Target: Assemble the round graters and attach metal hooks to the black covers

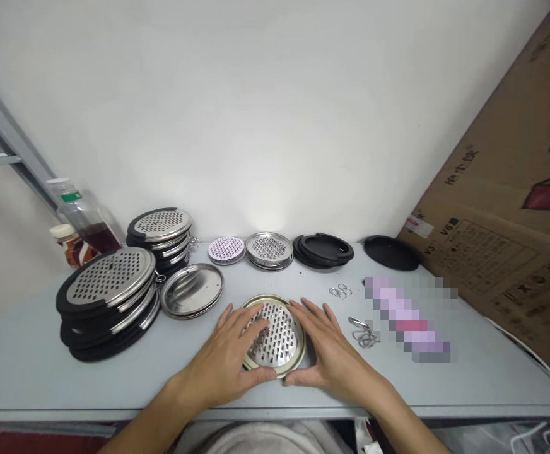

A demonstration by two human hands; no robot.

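Observation:
In the head view, a round metal grater point(277, 337) with rows of raised slots and a gold-coloured rim lies flat on the table in front of me. My left hand point(230, 353) curves round its left side, fingers reaching over the slotted face and thumb at the near rim. On the other side, my right hand point(325, 347) spans the right rim, its thumb close to the near edge. Both hold it between them. Left of it are shallow metal dishes point(193, 290). Small metal rings point(366, 338) and a few more rings point(340, 291) lie to the right.
Black-edged grater stacks point(109, 284) stand left, near a bottle point(90, 221) and a jar point(67, 243). Along the wall sit a lilac grater disc point(226, 249), silver graters point(269, 249), black rings point(323, 250) and a black disc point(392, 252). A cardboard box point(506, 252) borders the right.

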